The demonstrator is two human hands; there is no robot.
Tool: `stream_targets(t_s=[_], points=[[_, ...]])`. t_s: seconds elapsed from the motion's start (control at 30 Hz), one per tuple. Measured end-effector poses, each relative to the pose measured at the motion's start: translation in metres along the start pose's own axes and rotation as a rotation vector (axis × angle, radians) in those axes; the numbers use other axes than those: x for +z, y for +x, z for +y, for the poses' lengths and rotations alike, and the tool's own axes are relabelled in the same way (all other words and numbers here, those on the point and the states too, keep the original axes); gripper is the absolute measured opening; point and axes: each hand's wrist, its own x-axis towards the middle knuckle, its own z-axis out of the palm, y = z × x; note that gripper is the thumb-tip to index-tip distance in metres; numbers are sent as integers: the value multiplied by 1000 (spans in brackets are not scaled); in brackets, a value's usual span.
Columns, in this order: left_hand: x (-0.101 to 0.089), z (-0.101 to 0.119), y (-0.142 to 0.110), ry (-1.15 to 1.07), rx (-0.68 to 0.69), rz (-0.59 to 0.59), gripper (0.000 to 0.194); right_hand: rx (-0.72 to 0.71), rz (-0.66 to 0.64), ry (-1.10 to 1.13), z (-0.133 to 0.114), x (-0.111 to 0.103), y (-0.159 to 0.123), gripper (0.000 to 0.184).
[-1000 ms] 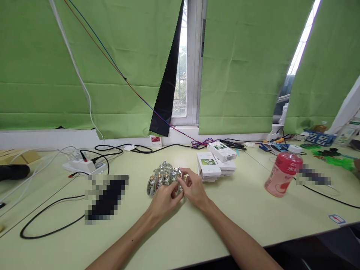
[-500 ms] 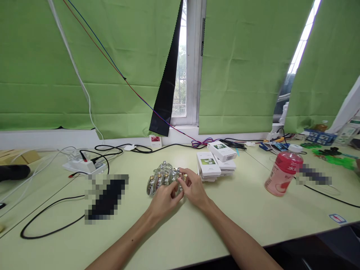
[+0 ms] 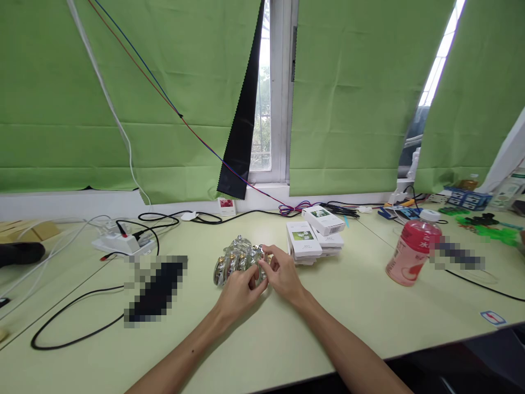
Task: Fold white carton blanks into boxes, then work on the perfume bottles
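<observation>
A cluster of shiny silver rounded metal pieces (image 3: 231, 264) with small gold-coloured tops stands side by side on the table, in the middle of the head view. I cannot make out their exact kind. My right hand (image 3: 283, 275) has its thumb and forefinger closed on the silver piece at the cluster's right end. Bent close in front of the same end is my left hand (image 3: 240, 290), its thumb reaching toward the right fingers. Its fingers are curled against the silver pieces, and their tips are partly hidden.
White boxes (image 3: 304, 247) are stacked just right of my hands. Farther right stands a pink-labelled bottle (image 3: 413, 254). A power strip (image 3: 123, 241) with black and white cables lies at left, near a blurred dark object (image 3: 158, 290). Green curtains (image 3: 164, 82) hang behind the pale table (image 3: 254, 350).
Both hands hold almost the same pose at the cluster's right end. Only a very slight shift of the view shows.
</observation>
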Motion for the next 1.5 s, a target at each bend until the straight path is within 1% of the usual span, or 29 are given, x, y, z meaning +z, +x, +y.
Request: stream_targets(t_s=[0.7, 0.9, 1.17, 1.5], points=[[3, -2, 0, -17, 9, 29, 28, -12, 17, -24, 4, -1, 2, 17], [3, -1, 0, -12, -3, 27, 28, 26, 36, -17, 3, 1, 0, 19], [2, 1, -1, -8, -20, 33, 27, 38, 25, 4, -5, 0, -1, 21], [2, 1, -1, 2, -23, 19, 30, 39, -15, 5, 0, 0, -1, 19]])
